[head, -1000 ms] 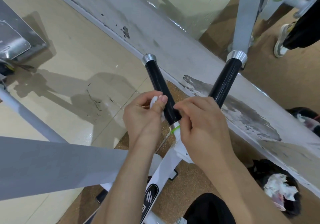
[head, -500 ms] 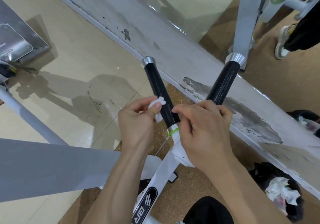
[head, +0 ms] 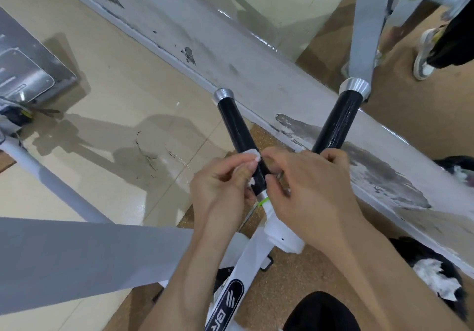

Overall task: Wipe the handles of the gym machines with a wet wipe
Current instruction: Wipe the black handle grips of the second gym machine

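The wipe (head: 252, 154) sits bunched against the lower end of the black handle (head: 236, 128), pinched there by the left hand's (head: 220, 189) curled thumb and fingers. The right hand (head: 313, 195) pinches the same handle from the other side. A second handle (head: 336, 123) stands just beside it.

Frame label (head: 229, 304): "BR" (partly cut off)

Two black handles (head: 234, 128), two hands (head: 220, 184), one white wipe (head: 252, 154).
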The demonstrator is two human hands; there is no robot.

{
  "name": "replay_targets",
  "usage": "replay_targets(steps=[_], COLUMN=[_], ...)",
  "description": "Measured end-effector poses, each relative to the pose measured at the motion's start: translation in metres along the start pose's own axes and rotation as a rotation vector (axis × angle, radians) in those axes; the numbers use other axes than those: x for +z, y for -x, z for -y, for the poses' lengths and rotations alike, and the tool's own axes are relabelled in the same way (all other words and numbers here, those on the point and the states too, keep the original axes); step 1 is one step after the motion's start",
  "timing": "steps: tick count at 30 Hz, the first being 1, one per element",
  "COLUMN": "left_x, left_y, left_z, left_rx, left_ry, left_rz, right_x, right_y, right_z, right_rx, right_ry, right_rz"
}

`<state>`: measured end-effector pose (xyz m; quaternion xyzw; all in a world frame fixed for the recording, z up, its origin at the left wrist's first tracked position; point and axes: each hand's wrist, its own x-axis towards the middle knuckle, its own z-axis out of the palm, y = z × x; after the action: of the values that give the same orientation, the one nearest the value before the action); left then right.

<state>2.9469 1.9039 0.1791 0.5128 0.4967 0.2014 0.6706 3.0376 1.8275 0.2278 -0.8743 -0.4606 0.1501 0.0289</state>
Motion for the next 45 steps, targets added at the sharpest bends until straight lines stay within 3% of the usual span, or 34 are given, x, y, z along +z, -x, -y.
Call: replay_targets(steps=[5, 10, 14, 19, 24, 29, 34, 39, 45], left_x=[0.002, -0.002, 0.000, -0.008, 0.002, -0.003, 0.005, -0.002, 0.008], left_y=[-0.045, -0.020, -0.052, -0.019, -0.063, -0.045, -0.080, -0.055, -0.125], left_z=[-0.005, -0.006, -0.007, -0.005, -0.008, -0.005, -0.013, -0.004, -0.008], left_rx=[0.105, 0.099, 0.138, 0.039, 0.131, 0.135, 0.204, 0.128, 0.184], left_ry=[-0.156, -0.129, -0.160, -0.056, -0.150, -0.136, -0.235, -0.121, -0.175], left_rz=[-0.077, 0.071, -0.047, 0.092, -0.100, 0.017, -0.138, 0.005, -0.183], right_x=[-0.006, -0.004, -0.003, -0.009, -0.011, -0.013, -0.003, -0.001, 0.002], right_y=[-0.015, -0.021, -0.022, -0.026, -0.055, -0.071, -0.083, -0.089, -0.093], right_z=[-0.004, -0.002, 0.001, 0.000, -0.004, -0.009, -0.007, -0.003, -0.002], right_rx=[-0.047, -0.041, -0.033, -0.051, -0.052, 0.049, 0.137, 0.207, 0.270], right_ry=[-0.018, -0.017, 0.009, -0.062, -0.183, -0.421, -0.482, -0.540, -0.660], right_rz=[0.100, 0.082, 0.064, 0.105, 0.240, 0.296, 0.304, 0.332, 0.363])
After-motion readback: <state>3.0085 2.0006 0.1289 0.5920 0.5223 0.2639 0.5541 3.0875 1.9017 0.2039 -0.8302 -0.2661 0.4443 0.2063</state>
